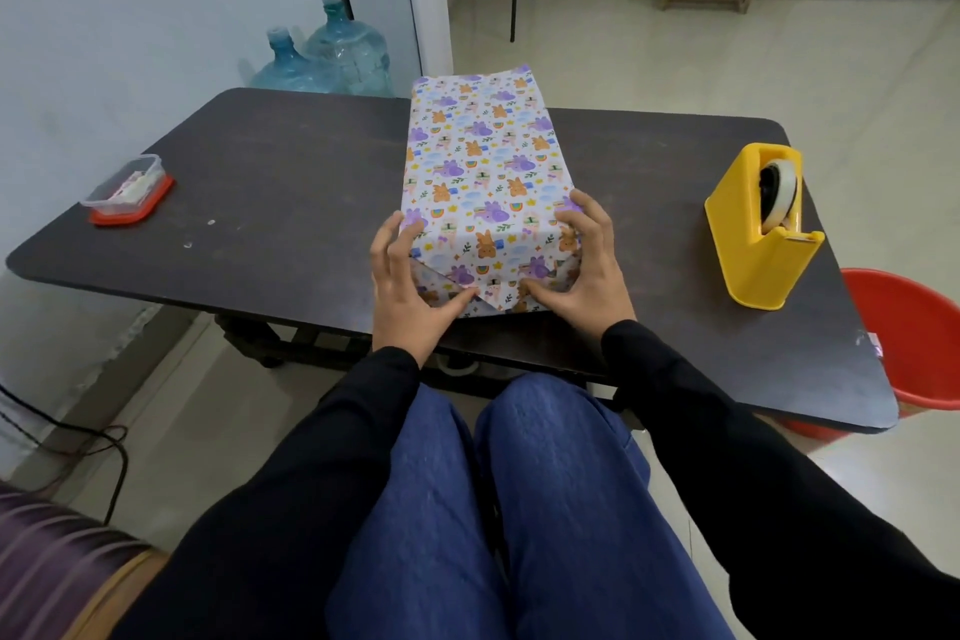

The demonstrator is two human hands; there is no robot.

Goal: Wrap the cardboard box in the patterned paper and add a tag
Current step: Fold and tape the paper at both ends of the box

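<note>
- Left hand (402, 286): released, fingers fairly straight against the 9 o'clock side of the parcel, thumb pressing a folded flap on its near end.
- Right hand (587, 270): grasping the patterned paper (483, 161), fingers bent over the top edge at the near 3 o'clock corner, thumb on the opposite flap.
- Patterned paper: covers the box fully; the parcel lies mid-surface (285, 182), long axis running 12 to 6 o'clock, far end open.
- Yellow tape dispenser (753, 244): at 3 o'clock of the parcel, well apart.
- Clear container on red lid (127, 192): at 9 o'clock, well apart.
- Red bucket (914, 327): on the floor at 4 o'clock.
</note>
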